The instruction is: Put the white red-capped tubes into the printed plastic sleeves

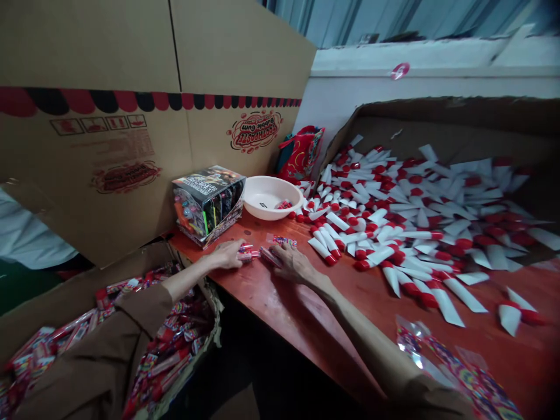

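Over the red table my left hand has its fingers closed round small red-and-clear wrapped tubes. Just to its right, my right hand grips another wrapped tube, its end pointing toward the left hand. A colourful printed wrapper lies just beyond the right hand. White tubes with red caps are heaped to the right. Some of the fingertips are too small to make out clearly.
A display box and a white bowl stand behind the hands. An open carton of wrapped tubes is at lower left. Large cardboard rises behind. Printed wrappers lie at lower right, beside the table edge.
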Demonstrator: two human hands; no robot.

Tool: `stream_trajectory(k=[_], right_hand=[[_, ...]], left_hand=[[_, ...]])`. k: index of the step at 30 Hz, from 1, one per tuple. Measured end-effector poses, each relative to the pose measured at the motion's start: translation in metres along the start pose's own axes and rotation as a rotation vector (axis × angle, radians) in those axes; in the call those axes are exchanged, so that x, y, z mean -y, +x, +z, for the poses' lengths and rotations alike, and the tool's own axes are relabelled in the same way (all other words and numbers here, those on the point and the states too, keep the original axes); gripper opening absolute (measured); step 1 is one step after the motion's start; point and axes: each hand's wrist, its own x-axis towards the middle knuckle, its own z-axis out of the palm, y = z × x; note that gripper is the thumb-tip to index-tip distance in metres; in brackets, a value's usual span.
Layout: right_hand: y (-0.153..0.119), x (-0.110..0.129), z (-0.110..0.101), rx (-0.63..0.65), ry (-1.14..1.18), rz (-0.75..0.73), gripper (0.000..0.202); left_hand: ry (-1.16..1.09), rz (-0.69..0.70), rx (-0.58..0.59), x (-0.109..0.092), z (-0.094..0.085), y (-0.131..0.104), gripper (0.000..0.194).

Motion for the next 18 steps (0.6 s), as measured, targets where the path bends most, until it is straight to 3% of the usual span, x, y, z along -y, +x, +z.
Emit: stream_trajectory(k=[2, 5, 7, 9, 13, 16, 18], right_hand=[[0.004, 0.012, 0.001, -0.055, 0.217, 0.071, 0.047], [0.01, 0.04, 0.006, -0.06, 0.829, 0.19, 0.039], [0.012, 0.064, 0.011, -0.074, 1.221, 0.278, 0.043], [0.012, 0.09, 0.014, -0.098, 1.482, 0.34, 0.051], [0.008, 0.15, 0.019, -0.055, 1.705, 0.298, 0.058], [0.003, 0.205, 0.029, 0.022, 1.773, 0.258, 0.061], [-0.002, 0.243, 0.041, 0.087, 1.783, 0.229, 0.061]], left_hand=[[-0.149, -0.091, -0.083, -0.002, 0.016, -0.008, 0.059], [-0.575, -0.243, -0.223, -0.015, 0.036, -0.015, 0.051], [-0.863, -0.335, -0.29, -0.023, 0.043, -0.022, 0.038], [-0.989, -0.369, -0.322, -0.028, 0.041, -0.034, 0.03], [-1.155, -0.392, -0.385, -0.017, 0.011, -0.086, 0.035], [-1.2, -0.414, -0.384, 0.003, -0.022, -0.142, 0.051], [-1.112, -0.468, -0.355, 0.022, -0.045, -0.183, 0.063]])
